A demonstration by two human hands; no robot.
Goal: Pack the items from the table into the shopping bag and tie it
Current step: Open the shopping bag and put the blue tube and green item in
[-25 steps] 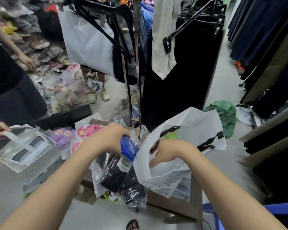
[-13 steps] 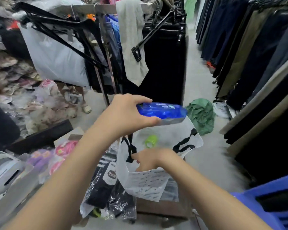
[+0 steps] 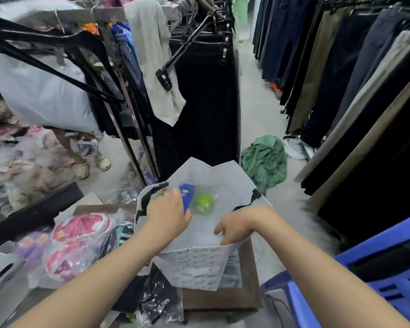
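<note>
The white shopping bag (image 3: 194,263) stands open on the near corner of the wooden table (image 3: 246,297), and everything else is easiest placed from it. The left hand (image 3: 167,215) reaches over the bag's left rim and is closed around a blue case (image 3: 187,195), its fingers wrapped on the case's near end while the far end points down into the bag. Just beside the case, deeper inside, lies a green item (image 3: 202,202) in clear wrap. The right hand (image 3: 234,228) pinches the bag's near right rim, thumb inside, holding the mouth wide.

The case looks like light, stiff, smooth plastic, so it probably needs only a gentle grip and can likely be let go low in the bag without harm. The bag is thin, limp film; it would sag shut if the rim were released, and its top corners seem the natural places to gather for tying.

Left of the bag wait soft packets: pink slippers (image 3: 81,229) and black wrapped clothes (image 3: 160,301), likely slippery in their plastic.
</note>
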